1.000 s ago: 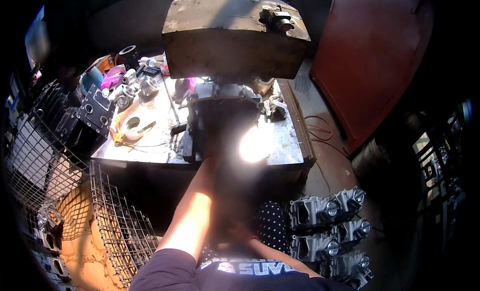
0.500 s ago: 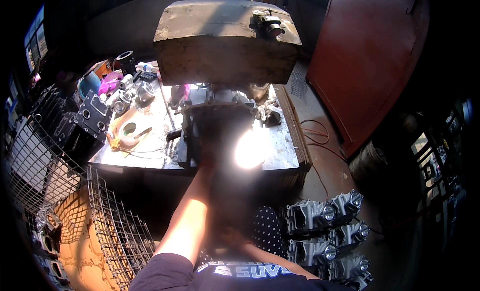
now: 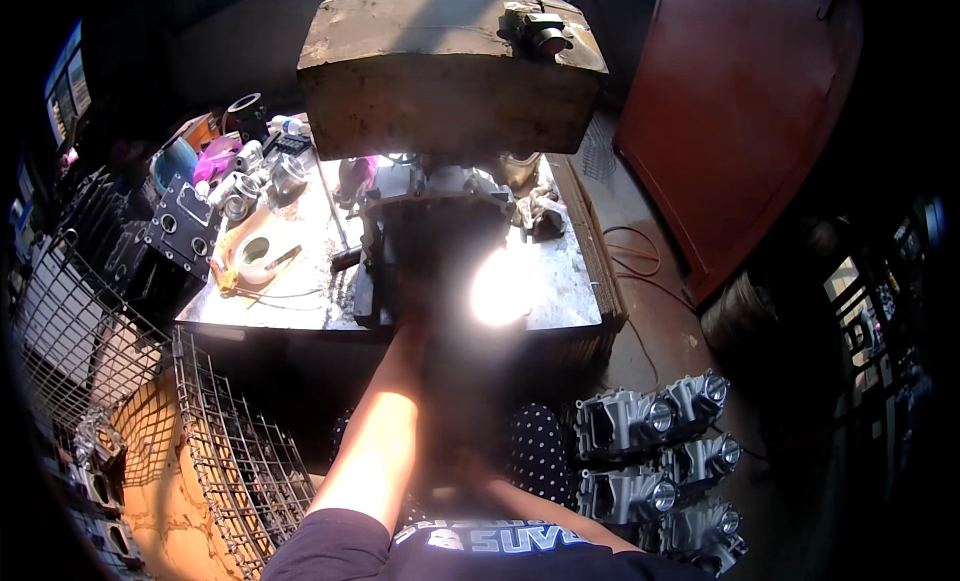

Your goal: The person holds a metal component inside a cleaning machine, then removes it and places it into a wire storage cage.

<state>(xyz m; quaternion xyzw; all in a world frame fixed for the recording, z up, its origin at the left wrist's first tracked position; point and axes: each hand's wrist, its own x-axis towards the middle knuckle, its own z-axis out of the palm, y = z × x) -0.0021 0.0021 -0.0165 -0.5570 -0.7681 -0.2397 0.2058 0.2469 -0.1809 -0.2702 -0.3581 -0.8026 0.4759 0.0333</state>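
Note:
My left arm stretches forward to the workbench, and my left hand (image 3: 412,309) is in deep shadow at the near side of a grey metal casting (image 3: 440,203). Its fingers cannot be made out, nor whether they grip the casting. Low over my lap, my right hand (image 3: 466,469) is dim and blurred beside the dotted cloth on my legs (image 3: 535,449); what it holds, if anything, is hidden. A glaring bright spot (image 3: 502,289) washes out the bench just right of the casting. Left of the casting lies a dark-headed hammer-like tool (image 3: 346,258).
A big boxy machine head (image 3: 450,106) overhangs the bench (image 3: 310,306). Several metal castings (image 3: 625,421) stand low at right. A wire basket (image 3: 235,451) is at left. Tape roll (image 3: 255,256) and loose parts lie on the bench's left. A red panel (image 3: 740,121) rises at right.
The view has shifted slightly, so the bench and castings sit a little higher in the picture. Both arms keep nearly the same pose.

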